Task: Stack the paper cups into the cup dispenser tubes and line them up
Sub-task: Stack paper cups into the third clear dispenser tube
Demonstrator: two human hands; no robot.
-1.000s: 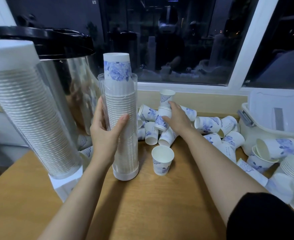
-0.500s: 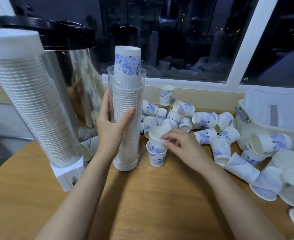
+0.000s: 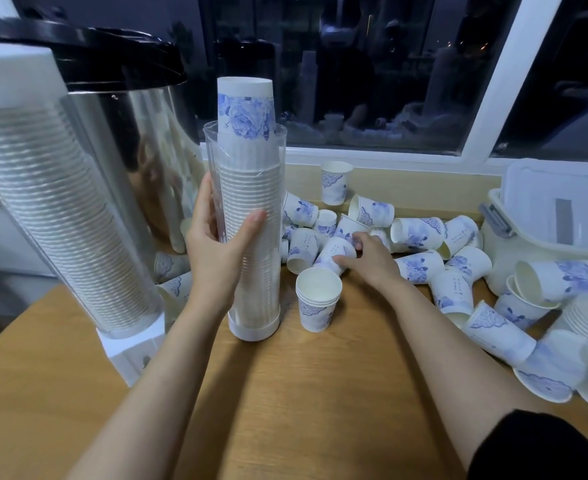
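Paper cup (image 3: 334, 255) in right hand (image 3: 372, 260)

dim bluish indoor light, dark window (image 3: 355, 64) reflections, wide-angle edge warping

Drinks station, likely an office pantry: steel urn (image 3: 112, 150) upper left, filled cup dispenser tubes (image 3: 251, 174) left of centre, loose paper cups (image 3: 420, 232) on wooden table (image 3: 303, 393), dark window (image 3: 372, 81) across top.
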